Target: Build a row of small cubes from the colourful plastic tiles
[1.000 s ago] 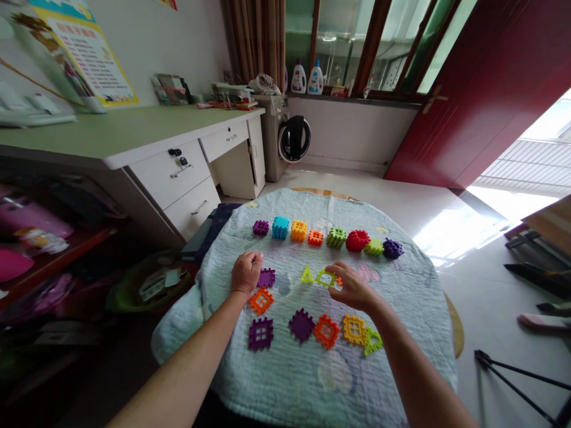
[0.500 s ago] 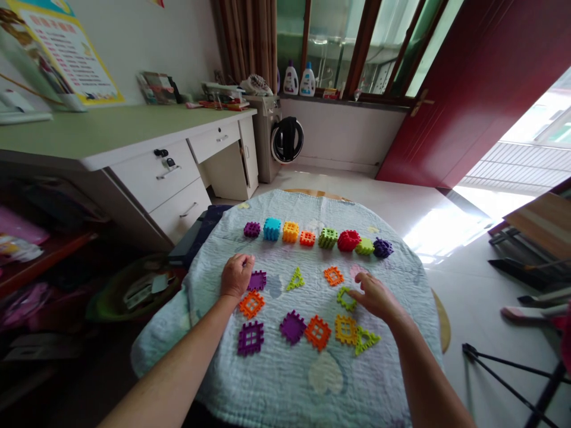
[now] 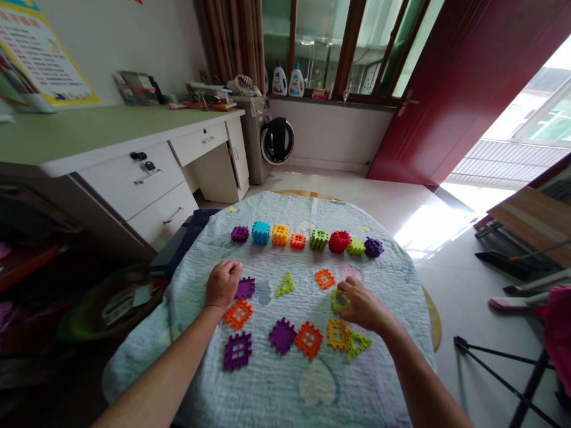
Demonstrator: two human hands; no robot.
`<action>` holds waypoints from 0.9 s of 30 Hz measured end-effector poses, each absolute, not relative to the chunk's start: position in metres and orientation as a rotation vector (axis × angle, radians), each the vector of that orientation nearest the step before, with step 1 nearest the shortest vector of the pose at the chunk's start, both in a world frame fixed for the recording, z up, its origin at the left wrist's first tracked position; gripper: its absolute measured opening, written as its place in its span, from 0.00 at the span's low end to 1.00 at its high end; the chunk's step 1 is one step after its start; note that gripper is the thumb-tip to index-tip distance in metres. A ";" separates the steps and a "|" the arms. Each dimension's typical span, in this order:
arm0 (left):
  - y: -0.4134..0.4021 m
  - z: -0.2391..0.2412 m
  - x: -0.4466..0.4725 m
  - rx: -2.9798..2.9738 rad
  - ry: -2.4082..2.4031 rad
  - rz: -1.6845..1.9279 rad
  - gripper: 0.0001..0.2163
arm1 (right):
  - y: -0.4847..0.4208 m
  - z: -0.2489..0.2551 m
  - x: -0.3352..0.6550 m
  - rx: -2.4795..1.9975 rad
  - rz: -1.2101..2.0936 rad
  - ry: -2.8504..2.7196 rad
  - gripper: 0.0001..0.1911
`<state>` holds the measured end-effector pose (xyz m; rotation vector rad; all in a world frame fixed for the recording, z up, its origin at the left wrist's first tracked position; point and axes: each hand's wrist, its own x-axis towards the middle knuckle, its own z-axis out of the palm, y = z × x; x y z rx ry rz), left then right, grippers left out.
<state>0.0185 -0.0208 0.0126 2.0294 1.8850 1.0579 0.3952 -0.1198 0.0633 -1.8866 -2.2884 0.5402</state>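
A: Right hand [image 3: 363, 304] grip?
B: Narrow, fingertips at the edge of the green square frame [image 3: 335, 300]; can't tell if it's pinched. Orange frame [image 3: 325, 279] just beyond the grip, yellow frame [image 3: 338, 334] on its near side.
A: Left hand [image 3: 223, 285]?
B: Curled beside the purple tile [image 3: 246, 288], contents hidden.
A: Step?
B: Positioning the green square frame, I'd judge. Next move needs a sure edge pinch or clean release.

Poster [image 3: 40, 56] at ten o'clock, above desk [image 3: 107, 126]. Curtain [image 3: 236, 41], washer [image 3: 254, 135] at eleven; dark cloth [image 3: 279, 134] over washer's open door. White bottles [image 3: 295, 83] on sill [image 3: 357, 103] at twelve. Window [image 3: 319, 30] at one. Red door [image 3: 446, 95] at two. Black stand [image 3: 530, 386] at four.
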 end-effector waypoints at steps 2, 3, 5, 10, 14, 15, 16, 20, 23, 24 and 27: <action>-0.020 0.012 0.018 2.030 1.880 1.058 0.15 | -0.106 0.069 0.416 -1.850 0.446 -2.259 0.20; -0.020 0.011 0.017 2.031 1.879 1.060 0.15 | -0.096 0.073 0.428 -1.884 0.352 -2.214 0.22; -0.019 0.010 0.016 2.031 1.880 1.062 0.15 | -0.074 0.082 0.451 -2.000 0.173 -2.127 0.22; -0.018 0.007 0.015 2.037 1.882 1.049 0.15 | -0.020 0.095 0.487 -2.152 0.009 -2.052 0.25; -0.019 0.009 0.016 2.041 1.883 1.050 0.15 | 0.007 0.090 0.490 -2.182 0.040 -2.132 0.27; -0.019 0.010 0.016 2.040 1.882 1.050 0.15 | 0.011 0.088 0.490 -2.191 0.050 -2.155 0.27; -0.019 0.010 0.016 2.039 1.881 1.050 0.15 | 0.015 0.086 0.490 -2.206 0.063 -2.172 0.27; -0.020 0.012 0.017 2.026 1.890 1.048 0.15 | 0.024 0.079 0.490 -2.264 0.121 -2.187 0.26; -0.020 0.012 0.017 2.010 1.892 1.057 0.15 | 0.027 0.077 0.491 -2.272 0.140 -2.191 0.26; -0.020 0.011 0.017 2.008 1.889 1.055 0.15 | 0.028 0.077 0.491 -2.273 0.145 -2.194 0.26; -0.020 0.011 0.017 2.004 1.889 1.043 0.14 | 0.027 0.079 0.489 -2.272 0.153 -2.200 0.27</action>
